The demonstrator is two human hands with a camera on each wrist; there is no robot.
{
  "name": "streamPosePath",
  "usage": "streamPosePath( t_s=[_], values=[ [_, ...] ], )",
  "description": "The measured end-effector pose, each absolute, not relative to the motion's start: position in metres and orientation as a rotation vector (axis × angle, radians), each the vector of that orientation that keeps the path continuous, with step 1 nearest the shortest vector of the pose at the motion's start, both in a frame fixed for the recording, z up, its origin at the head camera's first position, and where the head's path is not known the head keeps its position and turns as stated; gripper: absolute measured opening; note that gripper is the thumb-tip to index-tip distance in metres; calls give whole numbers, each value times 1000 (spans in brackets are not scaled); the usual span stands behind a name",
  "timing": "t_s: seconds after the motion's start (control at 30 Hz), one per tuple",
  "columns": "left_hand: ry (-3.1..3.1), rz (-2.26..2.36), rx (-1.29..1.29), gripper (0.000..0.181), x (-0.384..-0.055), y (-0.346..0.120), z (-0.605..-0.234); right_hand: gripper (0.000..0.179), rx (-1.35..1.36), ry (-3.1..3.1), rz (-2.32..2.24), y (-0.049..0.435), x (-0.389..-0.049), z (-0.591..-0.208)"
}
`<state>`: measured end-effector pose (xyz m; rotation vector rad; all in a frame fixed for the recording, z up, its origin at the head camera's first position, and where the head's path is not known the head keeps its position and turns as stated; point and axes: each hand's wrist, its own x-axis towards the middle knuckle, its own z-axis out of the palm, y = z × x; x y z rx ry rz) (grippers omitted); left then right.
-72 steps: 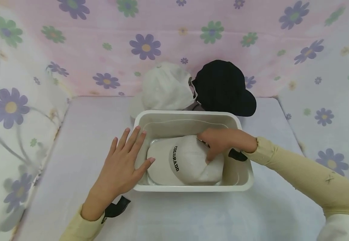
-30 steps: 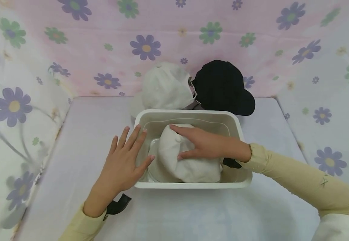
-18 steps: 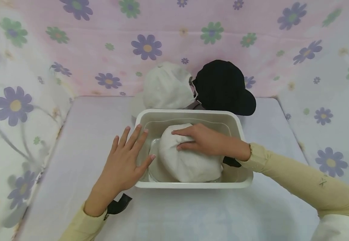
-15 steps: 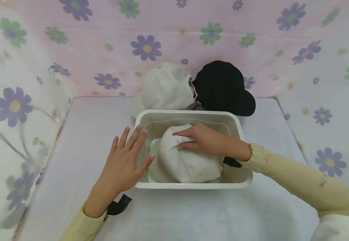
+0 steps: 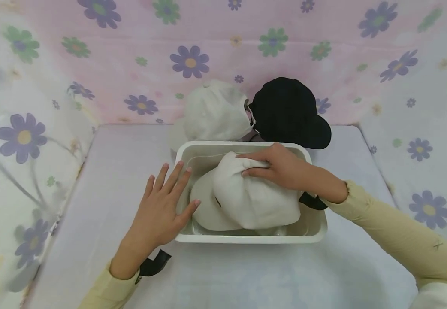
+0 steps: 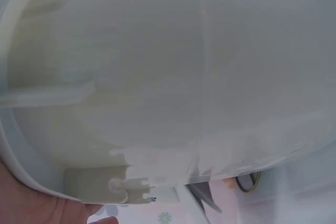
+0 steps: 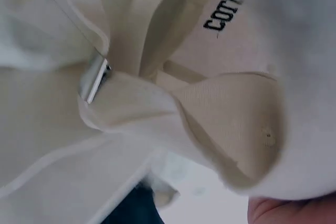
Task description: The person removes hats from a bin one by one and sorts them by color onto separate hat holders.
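Observation:
In the head view my right hand (image 5: 287,169) pinches the crown of an off-white baseball cap (image 5: 254,206) between thumb and fingers. The cap is bunched up inside a white plastic bin (image 5: 246,239), its crown rising near the back rim. A pale brim (image 5: 208,206) points left from under it. The right wrist view shows the back strap's metal buckle (image 7: 97,80) and dark lettering (image 7: 223,11) on pale cloth. My left hand (image 5: 155,214) lies with straight, spread fingers over the bin's left rim. The left wrist view is mostly filled by the bin wall (image 6: 147,77).
Behind the bin, a white cap (image 5: 215,111) and a black cap (image 5: 289,111) stand side by side on the pale table (image 5: 131,146). A flowered cloth (image 5: 223,56) closes off the back and both sides.
My right hand went from the crown's right side to its top, pinched the cloth, and has pulled the cap up and rightward, baring more brim. My left hand has stayed put.

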<state>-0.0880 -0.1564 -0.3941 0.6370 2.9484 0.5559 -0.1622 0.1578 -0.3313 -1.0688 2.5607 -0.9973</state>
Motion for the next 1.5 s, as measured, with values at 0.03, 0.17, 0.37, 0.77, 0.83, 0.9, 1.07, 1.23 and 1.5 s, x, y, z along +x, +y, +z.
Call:
streamPosePath(
  t_s=[0.03,0.17,0.37,0.77,0.83,0.9,1.07,1.23,1.5],
  values=[
    [2948,562,638,74,-88,-156,-394,43,-1061,2567,-1007,161,-162,-327],
    [2949,574,642,73,-88,-154,-395,43,-1047,2620,-1041,173,-162,-308],
    [2963,558,640,74,-89,-154,-395,45,-1088,2738,-1119,181,-165,-275],
    [2972,495,640,76,-90,-155,-394,31,-1064,3021,-1253,177,-194,-216],
    [2972,488,650,77,-90,-155,-394,25,-1062,3045,-1266,174,-204,-213],
    [2971,478,656,78,-90,-156,-394,19,-1044,3057,-1286,169,-214,-210],
    [2972,474,665,78,-89,-156,-393,21,-1101,3083,-1274,155,-243,-207],
    [2976,482,680,78,-88,-156,-393,24,-1121,3097,-1242,140,-272,-208],
    [2978,479,700,78,-86,-154,-397,30,-1098,3031,-1345,118,-311,-224]
  ],
)
